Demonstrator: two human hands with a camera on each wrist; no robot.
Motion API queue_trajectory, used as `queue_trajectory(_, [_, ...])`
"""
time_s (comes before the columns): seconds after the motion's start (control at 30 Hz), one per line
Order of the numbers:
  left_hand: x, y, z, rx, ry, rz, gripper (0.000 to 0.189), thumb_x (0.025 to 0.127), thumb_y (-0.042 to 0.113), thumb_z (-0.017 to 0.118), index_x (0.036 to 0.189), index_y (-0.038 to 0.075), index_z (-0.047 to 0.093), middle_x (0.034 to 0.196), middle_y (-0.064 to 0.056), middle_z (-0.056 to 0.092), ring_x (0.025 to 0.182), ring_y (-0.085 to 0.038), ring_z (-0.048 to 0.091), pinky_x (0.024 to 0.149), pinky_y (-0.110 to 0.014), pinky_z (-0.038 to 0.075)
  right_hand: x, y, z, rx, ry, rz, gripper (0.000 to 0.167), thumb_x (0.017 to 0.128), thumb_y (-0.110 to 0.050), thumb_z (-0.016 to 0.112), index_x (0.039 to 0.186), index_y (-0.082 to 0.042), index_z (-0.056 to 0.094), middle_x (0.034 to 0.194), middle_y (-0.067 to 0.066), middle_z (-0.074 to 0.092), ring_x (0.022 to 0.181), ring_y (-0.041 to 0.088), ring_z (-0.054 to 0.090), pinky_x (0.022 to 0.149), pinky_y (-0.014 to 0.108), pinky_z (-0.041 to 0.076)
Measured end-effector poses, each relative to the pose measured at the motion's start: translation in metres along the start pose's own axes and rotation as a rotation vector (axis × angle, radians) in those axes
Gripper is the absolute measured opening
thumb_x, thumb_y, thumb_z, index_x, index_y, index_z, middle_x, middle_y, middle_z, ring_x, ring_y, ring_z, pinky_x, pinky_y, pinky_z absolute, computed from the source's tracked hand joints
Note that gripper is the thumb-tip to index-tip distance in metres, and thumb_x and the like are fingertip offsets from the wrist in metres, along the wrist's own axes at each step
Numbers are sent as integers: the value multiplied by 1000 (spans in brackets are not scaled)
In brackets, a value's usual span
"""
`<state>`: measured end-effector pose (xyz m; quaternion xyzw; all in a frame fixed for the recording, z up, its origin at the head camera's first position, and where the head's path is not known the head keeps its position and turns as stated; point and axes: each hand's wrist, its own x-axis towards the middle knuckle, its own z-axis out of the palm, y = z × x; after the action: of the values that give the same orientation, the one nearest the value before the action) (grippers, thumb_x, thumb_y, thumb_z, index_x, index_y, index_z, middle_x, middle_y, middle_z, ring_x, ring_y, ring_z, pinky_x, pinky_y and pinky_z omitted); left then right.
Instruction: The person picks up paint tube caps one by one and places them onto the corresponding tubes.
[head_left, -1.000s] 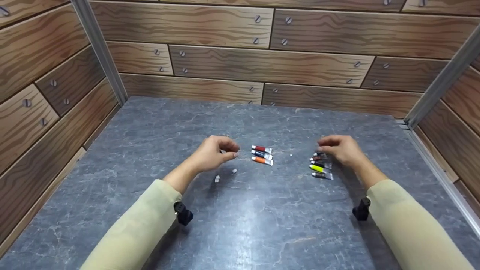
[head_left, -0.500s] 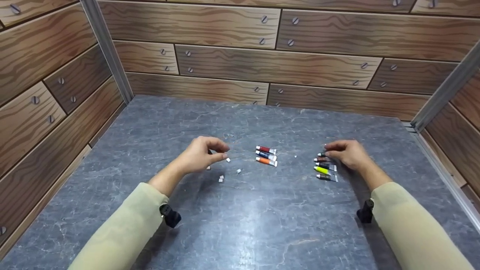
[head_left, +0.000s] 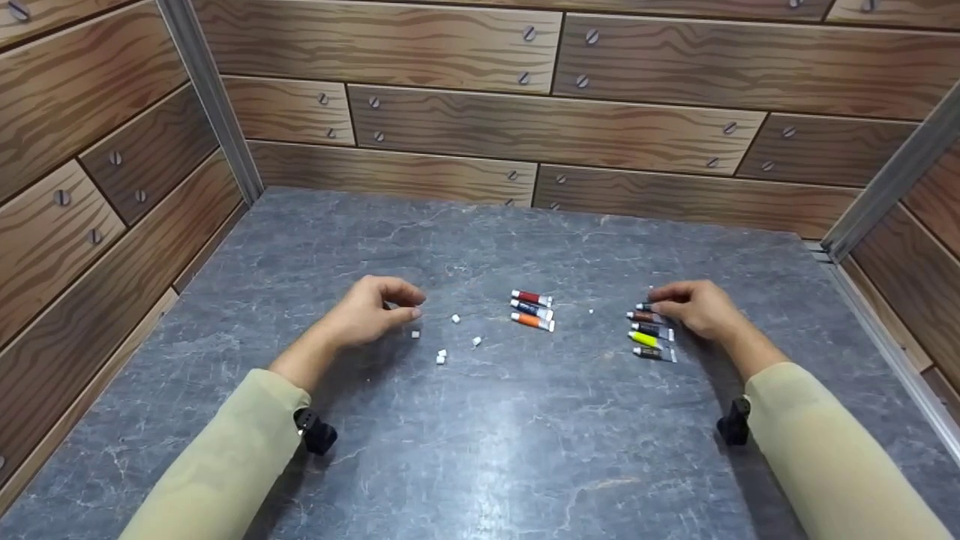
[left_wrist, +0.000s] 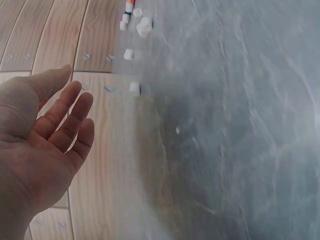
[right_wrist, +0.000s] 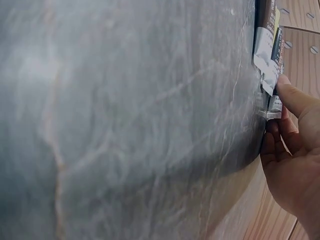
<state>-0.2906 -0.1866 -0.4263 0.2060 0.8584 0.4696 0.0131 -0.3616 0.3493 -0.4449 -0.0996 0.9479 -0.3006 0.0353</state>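
My left hand (head_left: 375,311) hovers over the left side of the table, fingers loosely curved and holding nothing; the left wrist view shows its bare palm (left_wrist: 45,155). Several small white caps (head_left: 456,319) lie scattered to its right, one cap (head_left: 415,334) just below the fingertips. On the right, my right hand (head_left: 697,307) pinches a dark paint tube (head_left: 643,307) at the far end of a row. Below it lie a brown-red tube (head_left: 640,317), a yellow tube (head_left: 643,340) and other dark tubes. In the right wrist view silver tube ends (right_wrist: 274,107) show between thumb and fingers.
Mid-table, a red tube (head_left: 527,297), a blue tube (head_left: 527,308) and an orange tube (head_left: 531,322) lie side by side, white ends to the left. A tiny white speck (head_left: 591,311) lies between the rows. Wood-patterned walls (head_left: 450,60) enclose the grey table (head_left: 495,450).
My left hand has moved left, away from the mid-table tubes, and more white caps now show where it was. My right hand stays at the dark tube. The head view has shifted slightly.
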Motion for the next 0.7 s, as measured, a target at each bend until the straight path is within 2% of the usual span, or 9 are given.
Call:
queue_trajectory(0.13, [-2, -6, -3, 5, -5, -29, 26, 97, 4, 75, 121, -6, 74, 118, -21, 74, 107, -27, 69, 98, -44, 54, -1, 1, 0, -10, 4, -24, 28, 103, -20, 71, 123, 0, 76, 115, 18, 74, 99, 25, 61, 85, 38, 46])
queue_trajectory(0.4, [-5, -13, -4, 12, -24, -20, 26, 96, 3, 75, 120, -7, 73, 116, -22, 75, 107, -30, 70, 98, -47, 54, -8, 2, -2, 36, 55, -23, 30, 105, -26, 70, 121, -1, 75, 116, 16, 73, 102, 24, 60, 91, 36, 44])
queue_trajectory(0.57, [-7, -17, -4, 23, -38, -30, 26, 96, 5, 77, 119, -6, 75, 115, -20, 76, 106, -29, 70, 98, -47, 54, -13, 2, -4, 94, 87, -40, 30, 104, -25, 72, 118, 1, 75, 109, 10, 74, 94, 13, 59, 83, 23, 43])
queue_trajectory(0.7, [-8, -20, -3, 39, -46, -29, 25, 95, 5, 79, 117, -6, 76, 114, -18, 76, 107, -30, 69, 98, -46, 54, -16, 0, -5, 129, 104, -67, 28, 104, -23, 72, 117, 2, 75, 103, 7, 74, 87, 7, 58, 77, 20, 43])
